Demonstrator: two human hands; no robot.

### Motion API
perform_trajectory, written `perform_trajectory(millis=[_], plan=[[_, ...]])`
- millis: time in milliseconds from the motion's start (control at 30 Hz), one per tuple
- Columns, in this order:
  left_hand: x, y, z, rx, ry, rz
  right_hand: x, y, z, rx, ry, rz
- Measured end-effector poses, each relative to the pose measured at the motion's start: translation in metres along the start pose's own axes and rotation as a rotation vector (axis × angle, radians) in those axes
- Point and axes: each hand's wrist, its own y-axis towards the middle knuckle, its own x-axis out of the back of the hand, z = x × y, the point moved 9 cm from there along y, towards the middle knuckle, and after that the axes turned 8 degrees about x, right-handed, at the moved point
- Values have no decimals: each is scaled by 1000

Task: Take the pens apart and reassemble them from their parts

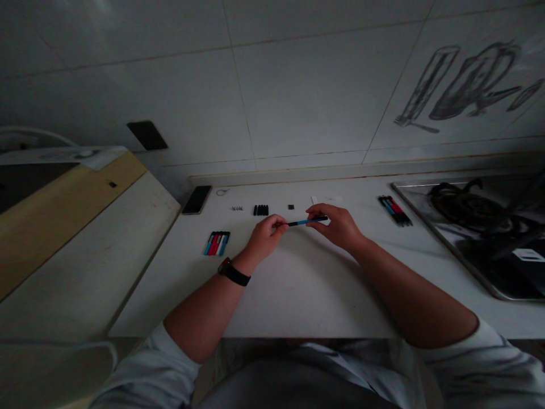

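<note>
A blue and black pen [301, 222] is held level between my two hands above the white counter. My left hand [267, 233] pinches its left end, and my right hand [334, 225] closes round the right end, with the black tip showing past the fingers. Behind my left hand lie several short black pen grips [261, 210] in a row, with small springs [237, 208] to their left. Blue, red and white pen barrels [217, 243] lie left of my left wrist. Farther right of my right hand is a group of pens [395, 211] in black, red and blue.
A phone [197, 200] lies at the counter's back left, near a thin ring-like item [222, 192]. A small dark square [291, 207] sits behind the pen. The gas stove [481, 238] borders the counter on the right. A white-sided cabinet [106, 244] stands at left.
</note>
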Motion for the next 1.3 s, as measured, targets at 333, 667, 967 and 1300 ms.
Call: perform_trajectory(millis=[333, 667, 967, 1300], plan=[[-5, -1, 5, -28, 77, 21, -3, 3, 11, 81, -58, 104], [-1, -3, -9, -107, 313, 16, -10, -1, -7, -70, -67, 134], [3, -4, -4, -75, 250, -22, -15, -1, -9, -99, -11, 134], [-7, -2, -4, -96, 293, 59, -10, 1, 4, 27, -45, 97]])
